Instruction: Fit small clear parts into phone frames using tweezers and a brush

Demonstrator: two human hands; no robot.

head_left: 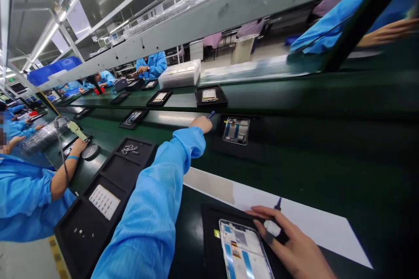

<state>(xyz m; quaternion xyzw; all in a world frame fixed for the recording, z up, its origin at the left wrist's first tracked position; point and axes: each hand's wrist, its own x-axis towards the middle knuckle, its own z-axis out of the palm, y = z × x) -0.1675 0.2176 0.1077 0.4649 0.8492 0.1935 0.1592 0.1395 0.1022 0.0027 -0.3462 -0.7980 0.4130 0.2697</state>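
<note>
My left hand [202, 123], in a blue sleeve, stretches out over the green conveyor belt [294, 157]. Its fingers are curled round a thin blue-tipped tool [211, 114], right beside a black tray [252, 141] that carries an open phone frame [236, 130]. My right hand [290, 242] rests near the bottom edge on another black tray [209, 235]. It pinches a dark pen-like tool [277, 205] against the right edge of a second phone frame [244, 250].
A long black parts tray [98, 200] with small screws and a white card lies to my left. A co-worker's hand [77, 146] holds an electric screwdriver [76, 130]. More trays with phones ride the far belt. Other workers in blue sit beyond. A white strip [314, 222] edges the bench.
</note>
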